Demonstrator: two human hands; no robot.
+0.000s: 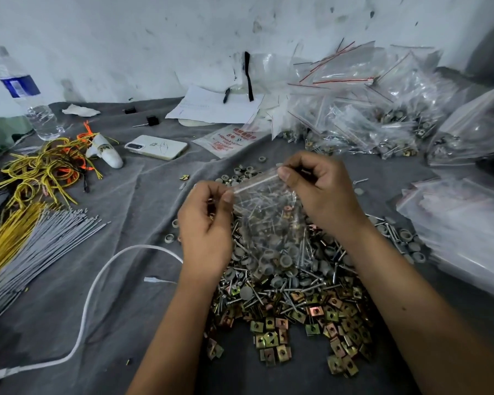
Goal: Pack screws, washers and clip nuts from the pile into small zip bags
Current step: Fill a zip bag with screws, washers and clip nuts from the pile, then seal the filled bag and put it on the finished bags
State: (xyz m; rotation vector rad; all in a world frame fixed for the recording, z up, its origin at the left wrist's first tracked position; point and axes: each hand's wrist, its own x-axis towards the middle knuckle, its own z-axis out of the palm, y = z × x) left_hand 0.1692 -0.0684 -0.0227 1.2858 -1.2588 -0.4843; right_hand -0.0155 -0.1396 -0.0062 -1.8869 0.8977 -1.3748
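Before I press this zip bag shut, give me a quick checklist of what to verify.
1. Both hands on the strip: left hand and right hand each pinch a top corner of the zip bag: ok.
2. Bag loaded: screws and grey washers show through the plastic: ok.
3. Clip nut inside: one coppery piece shows, count unclear: cannot tell.
4. Zip strip free of parts: blurred: cannot tell.
5. Bag held over the pile: ok.
6. Filled bags heap far right, room to drop: ok.

Glossy plastic zip bag [264,212] — matt cloth [131,212]
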